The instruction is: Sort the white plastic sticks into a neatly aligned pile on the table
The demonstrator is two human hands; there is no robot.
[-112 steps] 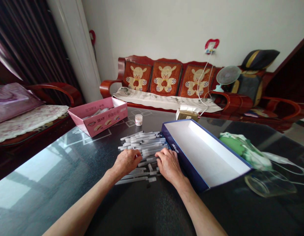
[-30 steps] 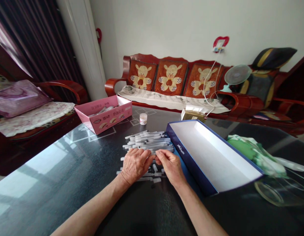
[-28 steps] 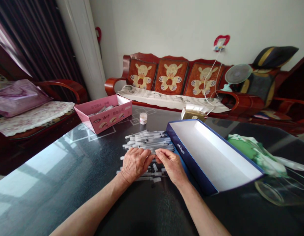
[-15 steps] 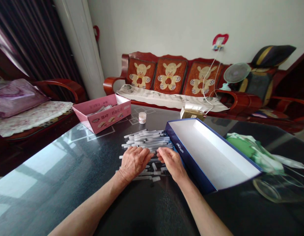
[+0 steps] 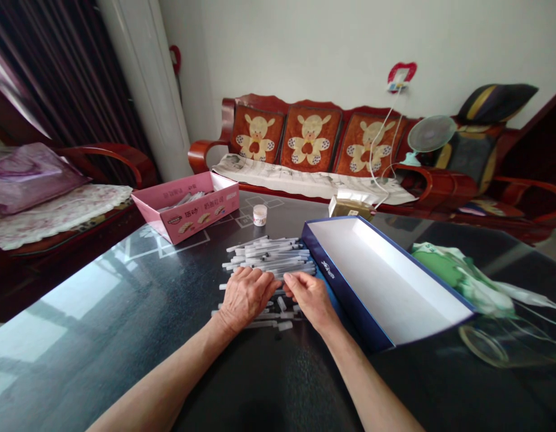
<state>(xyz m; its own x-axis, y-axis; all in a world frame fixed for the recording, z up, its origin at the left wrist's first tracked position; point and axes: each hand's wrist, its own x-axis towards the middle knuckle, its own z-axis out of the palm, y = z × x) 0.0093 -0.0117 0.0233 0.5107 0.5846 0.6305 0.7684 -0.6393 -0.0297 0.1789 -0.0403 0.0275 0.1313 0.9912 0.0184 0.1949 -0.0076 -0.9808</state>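
Observation:
A loose heap of thin white pen refills [image 5: 266, 257] with dark tips lies on the dark glossy tabletop [image 5: 125, 312], most of them pointing sideways. My left hand [image 5: 245, 297] curls palm-down over the near part of the heap. My right hand [image 5: 308, 300] presses its fingertips against the heap's right end, close to my left hand. Several refills stick out below both hands, and others are hidden under them. Just right of the heap stands an open, empty box lid, white inside with a navy rim [image 5: 345, 288].
A pink cardboard box [image 5: 185, 217] holding some refills and a small white jar [image 5: 260, 215] stand beyond the heap. Further right are a tan packet [image 5: 347, 208], a green-and-white plastic bag [image 5: 458, 277] and a clear glass dish [image 5: 498, 342]. A red wooden sofa stands behind the table.
My right hand has slid left toward my left hand, and the refills between them are pushed closer together. The view has drifted slightly.

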